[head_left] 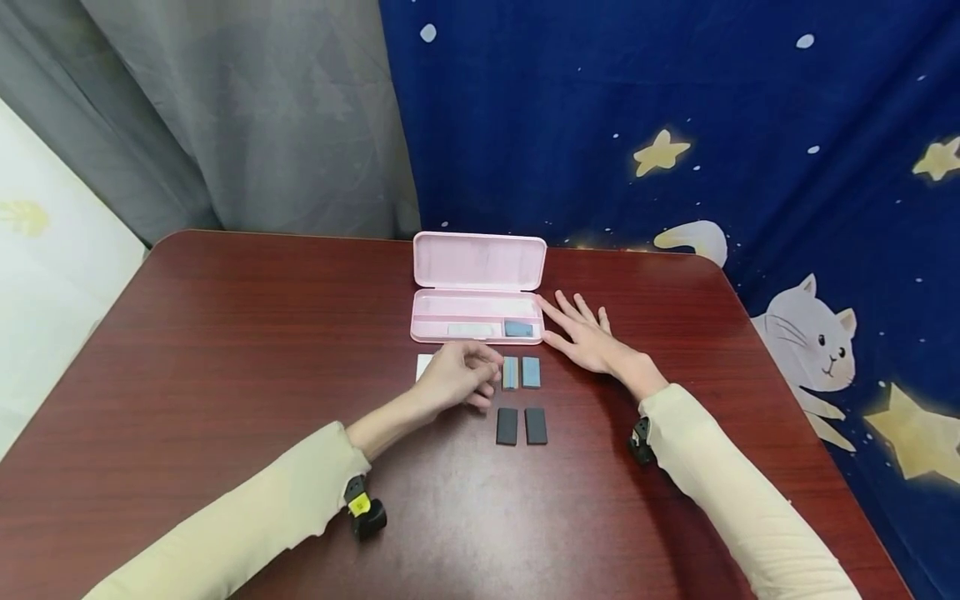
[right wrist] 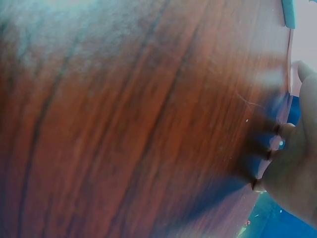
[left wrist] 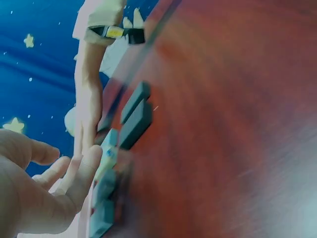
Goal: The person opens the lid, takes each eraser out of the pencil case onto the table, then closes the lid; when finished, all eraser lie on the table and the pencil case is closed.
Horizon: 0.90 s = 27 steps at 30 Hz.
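Note:
A pink pencil case [head_left: 420,327] lies with its lid up; a white block [head_left: 470,329] and a blue block [head_left: 518,329] are inside its front compartment. My left hand [head_left: 459,375] is over the row in front of the case, fingers loosely bent, with no object visible between them. It partly hides a white block [head_left: 423,364]. Just right of its fingertips are a striped blue-and-tan block [head_left: 511,373] and a light blue block [head_left: 531,372]. My right hand [head_left: 588,340] has its fingers spread at the case's right edge, thumb and index finger touching the case.
Two dark rectangular blocks [head_left: 507,426] lie side by side nearer to me on the brown wooden table [head_left: 300,333]. A grey curtain [head_left: 285,117] and a blue star-patterned curtain [head_left: 555,125] hang behind the table's far edge.

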{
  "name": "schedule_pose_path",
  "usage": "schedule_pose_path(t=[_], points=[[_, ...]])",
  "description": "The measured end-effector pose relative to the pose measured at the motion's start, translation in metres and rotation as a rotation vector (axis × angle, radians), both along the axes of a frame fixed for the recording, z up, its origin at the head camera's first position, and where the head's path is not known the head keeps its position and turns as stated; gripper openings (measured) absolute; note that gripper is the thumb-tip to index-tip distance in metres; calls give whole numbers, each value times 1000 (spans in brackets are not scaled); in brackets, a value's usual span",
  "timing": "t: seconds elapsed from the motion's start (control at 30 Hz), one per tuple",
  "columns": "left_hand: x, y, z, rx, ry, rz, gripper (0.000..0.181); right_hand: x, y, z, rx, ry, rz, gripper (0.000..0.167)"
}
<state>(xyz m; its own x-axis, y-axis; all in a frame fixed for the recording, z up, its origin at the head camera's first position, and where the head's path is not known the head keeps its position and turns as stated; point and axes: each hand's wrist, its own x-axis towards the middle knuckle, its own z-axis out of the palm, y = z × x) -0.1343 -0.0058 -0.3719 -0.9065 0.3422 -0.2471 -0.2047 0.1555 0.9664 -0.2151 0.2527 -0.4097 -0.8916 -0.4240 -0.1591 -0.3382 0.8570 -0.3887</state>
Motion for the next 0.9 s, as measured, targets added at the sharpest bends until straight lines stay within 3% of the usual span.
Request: schedule_pose_path(t=[0.23,0.43,0.63,0.77,0.9], points=[[-43,13,7,67,0,-40,24,1,0,1,2,-6,-9,62],[-71,29,10,-45,100,-75,20,0,0,0,-6,2,-4,62],[-92,40,7,-228,246,-144,17,1,0,0,-8,0,-3,61],[-98,48,5,-421,422,-210,13,1,1,0,-3,1,0,62],[-99,57,3,-609,587,-231,14,1,1,0,-5,6,0,62]])
